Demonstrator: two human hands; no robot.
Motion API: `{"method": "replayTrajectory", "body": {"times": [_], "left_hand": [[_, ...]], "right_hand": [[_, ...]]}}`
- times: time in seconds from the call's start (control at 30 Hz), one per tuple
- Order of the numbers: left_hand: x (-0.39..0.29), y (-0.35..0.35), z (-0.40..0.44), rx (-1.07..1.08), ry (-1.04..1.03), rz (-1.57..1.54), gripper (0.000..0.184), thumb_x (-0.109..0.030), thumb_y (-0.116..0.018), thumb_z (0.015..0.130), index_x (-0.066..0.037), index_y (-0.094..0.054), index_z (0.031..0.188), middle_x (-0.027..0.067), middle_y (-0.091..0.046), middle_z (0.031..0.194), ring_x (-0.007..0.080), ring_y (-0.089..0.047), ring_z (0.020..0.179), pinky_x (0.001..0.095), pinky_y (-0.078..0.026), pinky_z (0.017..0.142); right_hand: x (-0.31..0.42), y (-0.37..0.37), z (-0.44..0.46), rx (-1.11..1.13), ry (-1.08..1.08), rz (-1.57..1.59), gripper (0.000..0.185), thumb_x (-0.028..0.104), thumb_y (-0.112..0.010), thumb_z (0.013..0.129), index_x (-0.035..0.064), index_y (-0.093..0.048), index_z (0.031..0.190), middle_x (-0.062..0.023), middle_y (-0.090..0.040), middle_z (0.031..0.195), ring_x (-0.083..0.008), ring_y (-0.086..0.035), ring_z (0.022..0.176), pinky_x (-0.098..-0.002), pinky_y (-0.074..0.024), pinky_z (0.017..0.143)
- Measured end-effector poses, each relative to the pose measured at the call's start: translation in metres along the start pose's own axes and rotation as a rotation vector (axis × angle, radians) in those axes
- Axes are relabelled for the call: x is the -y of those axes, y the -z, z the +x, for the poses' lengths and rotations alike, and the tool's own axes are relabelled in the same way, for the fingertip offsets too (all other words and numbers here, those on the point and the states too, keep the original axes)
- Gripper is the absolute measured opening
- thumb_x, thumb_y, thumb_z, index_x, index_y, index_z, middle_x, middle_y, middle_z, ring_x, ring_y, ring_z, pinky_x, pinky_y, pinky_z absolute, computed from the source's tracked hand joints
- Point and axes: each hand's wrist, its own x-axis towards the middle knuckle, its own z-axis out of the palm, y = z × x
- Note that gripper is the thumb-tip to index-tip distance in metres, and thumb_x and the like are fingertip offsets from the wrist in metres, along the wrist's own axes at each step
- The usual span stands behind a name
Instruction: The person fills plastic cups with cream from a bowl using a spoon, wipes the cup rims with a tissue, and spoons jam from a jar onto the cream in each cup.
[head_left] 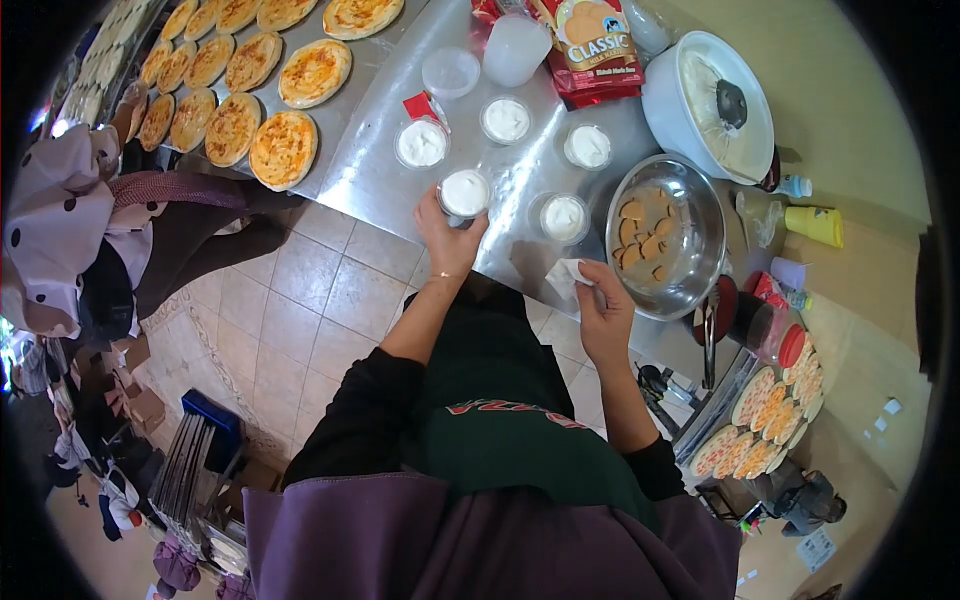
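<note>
Cup of white filling [465, 194] sits clasped in my left hand [449, 238]; my right hand [607, 312] pinches white tissue [566, 272], near steel bowl [690, 268] of biscuit pieces [630, 232].

You get bright light, glare streaking the table [352, 165], a sheen on the tiles [305, 265], fisheye bending toward black corners, and soft detail at your left edge.

We record a bare left hand [452, 237] with a thin bracelet [445, 275] at its wrist, a bare right hand [606, 315], black sleeves [362, 405] ending along the forearms, a dark green apron [530, 455] with red-and-white lettering [515, 409], and purple cloth [350, 535] with a stitched edge over the chest.
</note>
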Motion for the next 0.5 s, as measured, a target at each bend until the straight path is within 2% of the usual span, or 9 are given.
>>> {"method": "replayTrajectory", "body": {"times": [0.03, 0.1, 0.13, 0.2, 0.27, 0.33, 0.4, 0.47, 0.5], "left_hand": [[0.003, 0.007, -0.004, 0.000, 0.000, -0.002, 0.073, -0.014, -0.076, 0.066, 0.001, -0.035, 0.125, 0.0151, -0.047, 0.118, 0.0313, -0.041, 0.116, 0.0405, -0.034, 0.097], [0.001, 0.026, -0.008, 0.307, 0.207, -0.694, 0.068, -0.010, -0.072, 0.066, 0.000, -0.039, 0.125, 0.0096, -0.047, 0.120, 0.0242, -0.045, 0.116, 0.0363, -0.035, 0.099], [-0.001, 0.039, -0.010, 0.314, 0.210, -0.696, 0.068, -0.010, -0.072, 0.066, 0.000, -0.039, 0.125, 0.0096, -0.047, 0.120, 0.0242, -0.045, 0.116, 0.0363, -0.035, 0.099], [-0.010, 0.064, -0.008, 0.745, 0.312, -0.965, 0.065, -0.005, -0.066, 0.066, -0.001, -0.041, 0.125, 0.0045, -0.046, 0.118, 0.0168, -0.044, 0.114, 0.0304, -0.032, 0.100], [-0.021, 0.078, -0.002, 0.863, 0.268, -0.955, 0.066, -0.008, -0.064, 0.064, -0.002, -0.042, 0.127, 0.0044, -0.047, 0.119, 0.0163, -0.045, 0.114, 0.0292, -0.031, 0.100], [-0.031, 0.084, 0.001, 1.173, 0.302, -0.998, 0.070, -0.013, -0.061, 0.061, -0.002, -0.042, 0.128, 0.0052, -0.049, 0.118, 0.0162, -0.044, 0.115, 0.0279, -0.031, 0.100], [-0.035, 0.081, -0.002, 1.224, 0.327, -0.979, 0.074, -0.014, -0.059, 0.057, -0.001, -0.042, 0.128, 0.0060, -0.051, 0.116, 0.0157, -0.045, 0.113, 0.0261, -0.033, 0.098], [-0.041, 0.082, -0.004, 1.337, 0.509, -1.073, 0.077, -0.015, -0.059, 0.054, 0.001, -0.041, 0.128, 0.0073, -0.051, 0.116, 0.0159, -0.048, 0.109, 0.0250, -0.035, 0.095], [-0.040, 0.079, -0.006, 1.343, 0.509, -1.074, 0.077, -0.015, -0.059, 0.054, 0.001, -0.041, 0.128, 0.0073, -0.051, 0.116, 0.0159, -0.048, 0.109, 0.0250, -0.035, 0.095]], "right_hand": [[0.000, 0.001, 0.001, 0.007, 0.020, 0.000, 0.022, -0.008, -0.055, 0.083, -0.0007, -0.062, 0.102, -0.0085, -0.061, 0.107, -0.0149, -0.056, 0.098, -0.0247, -0.0422, 0.086], [0.002, 0.002, 0.004, 0.009, 0.038, -0.001, 0.023, -0.009, -0.054, 0.083, -0.0002, -0.062, 0.102, -0.0089, -0.061, 0.107, -0.0157, -0.057, 0.097, -0.0251, -0.0429, 0.086], [0.008, 0.002, 0.006, 0.000, 0.077, -0.042, 0.022, -0.009, -0.053, 0.082, -0.0003, -0.063, 0.100, -0.0104, -0.062, 0.104, -0.0173, -0.058, 0.095, -0.0258, -0.0440, 0.084], [0.015, 0.005, 0.010, -0.014, 0.112, -0.090, 0.022, -0.009, -0.052, 0.082, -0.0004, -0.063, 0.099, -0.0119, -0.063, 0.101, -0.0189, -0.060, 0.093, -0.0265, -0.0450, 0.081], [0.017, 0.007, 0.015, 0.023, 0.236, -0.123, 0.027, -0.011, -0.053, 0.079, 0.0020, -0.064, 0.100, -0.0112, -0.064, 0.102, -0.0207, -0.060, 0.092, -0.0273, -0.0461, 0.079], [0.020, 0.010, 0.020, 0.063, 0.307, -0.205, 0.031, -0.013, -0.054, 0.075, 0.0035, -0.065, 0.100, -0.0104, -0.064, 0.104, -0.0221, -0.061, 0.092, -0.0283, -0.0467, 0.079], [0.023, 0.012, 0.024, 0.104, 0.378, -0.289, 0.036, -0.014, -0.054, 0.072, 0.0050, -0.065, 0.100, -0.0096, -0.064, 0.105, -0.0234, -0.061, 0.091, -0.0293, -0.0473, 0.078], [0.025, 0.011, 0.027, 0.210, 0.495, -0.343, 0.042, -0.015, -0.055, 0.066, 0.0079, -0.066, 0.100, -0.0071, -0.064, 0.107, -0.0249, -0.060, 0.090, -0.0315, -0.0484, 0.077], [0.023, 0.011, 0.027, 0.206, 0.492, -0.346, 0.042, -0.015, -0.055, 0.066, 0.0079, -0.066, 0.100, -0.0071, -0.064, 0.107, -0.0249, -0.060, 0.090, -0.0315, -0.0484, 0.077]]}}
